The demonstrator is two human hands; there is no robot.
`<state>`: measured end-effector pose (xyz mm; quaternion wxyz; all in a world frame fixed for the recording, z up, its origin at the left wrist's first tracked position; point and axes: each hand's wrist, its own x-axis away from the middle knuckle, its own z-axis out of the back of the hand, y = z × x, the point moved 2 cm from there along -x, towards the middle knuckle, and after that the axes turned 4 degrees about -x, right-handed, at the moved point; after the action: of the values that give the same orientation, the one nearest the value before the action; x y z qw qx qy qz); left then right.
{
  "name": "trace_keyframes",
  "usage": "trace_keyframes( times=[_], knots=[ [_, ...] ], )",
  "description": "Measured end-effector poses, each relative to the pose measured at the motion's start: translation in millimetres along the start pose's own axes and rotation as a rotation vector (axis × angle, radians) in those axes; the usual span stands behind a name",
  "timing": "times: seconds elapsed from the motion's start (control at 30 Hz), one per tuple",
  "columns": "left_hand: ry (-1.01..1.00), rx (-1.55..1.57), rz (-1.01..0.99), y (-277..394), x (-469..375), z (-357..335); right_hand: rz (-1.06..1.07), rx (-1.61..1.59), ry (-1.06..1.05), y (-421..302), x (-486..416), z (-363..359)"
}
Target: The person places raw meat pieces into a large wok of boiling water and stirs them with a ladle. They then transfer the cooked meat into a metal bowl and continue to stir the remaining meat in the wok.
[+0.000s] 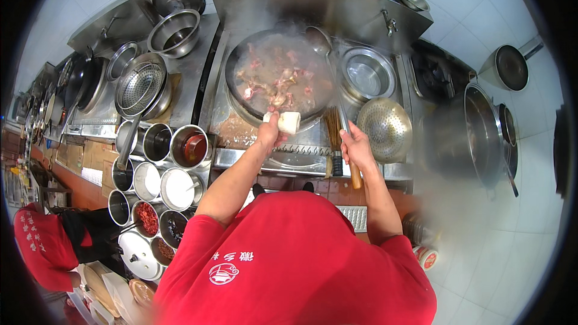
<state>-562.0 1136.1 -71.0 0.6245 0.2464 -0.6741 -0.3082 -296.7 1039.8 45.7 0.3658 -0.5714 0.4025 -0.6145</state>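
Observation:
A large black wok (232,70) sits on the stove before me, with pieces of meat (284,79) in steaming, cloudy liquid. At the wok's near rim my left hand (269,133) grips a folded white cloth (289,123). To the right, my right hand (356,144) is closed around the long handle of a metal ladle (319,41), above its wooden end. The ladle's bowl rests at the wok's far right edge. A bamboo wok brush (333,128) lies just left of my right hand, and a perforated strainer (384,130) lies to its right.
A metal basin (368,73) stands right of the wok. Steel containers of seasonings (179,188) and a long-handled strainer (141,85) are at left. A large stockpot (465,135) stands at right. Another person in a red shirt (43,246) is at lower left. A tap (389,22) is on the backsplash.

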Motion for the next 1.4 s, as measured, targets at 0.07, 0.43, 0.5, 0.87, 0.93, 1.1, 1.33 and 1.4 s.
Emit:
trace_keyframes(
  times=[0.07, 0.43, 0.5, 0.87, 0.93, 1.1, 1.33, 1.4],
  knots=[
    [0.004, -0.005, 0.001, 1.2, 0.8, 0.0, -0.027, 0.025, 0.038, 1.5, -8.0, 3.4],
    [0.014, -0.015, 0.002, 1.1, 0.9, -1.0, -0.092, 0.211, 0.014, 10.1, -42.7, -8.4],
    [0.01, -0.02, -0.007, 1.5, 1.6, -1.6, -0.113, 0.209, 0.001, 8.4, -45.6, -12.7],
    [0.042, 0.028, -0.033, 3.1, 4.9, -5.2, -0.346, -0.199, -0.177, -16.6, -7.3, 23.6],
    [0.051, 0.031, -0.029, 2.2, 3.5, -5.6, -0.359, -0.268, -0.181, -11.7, 1.1, 23.4],
    [0.026, 0.027, -0.032, -1.7, -2.5, -4.0, -0.386, -0.495, -0.317, 3.4, 7.6, 4.5],
    [0.007, -0.002, -0.027, 2.9, 6.5, -1.8, -0.344, -0.487, -0.316, 16.8, -5.6, -26.5],
    [0.011, -0.037, -0.1, 4.4, 18.3, -0.1, -0.357, -0.486, -0.28, 21.1, -7.8, -20.7]
  ],
)
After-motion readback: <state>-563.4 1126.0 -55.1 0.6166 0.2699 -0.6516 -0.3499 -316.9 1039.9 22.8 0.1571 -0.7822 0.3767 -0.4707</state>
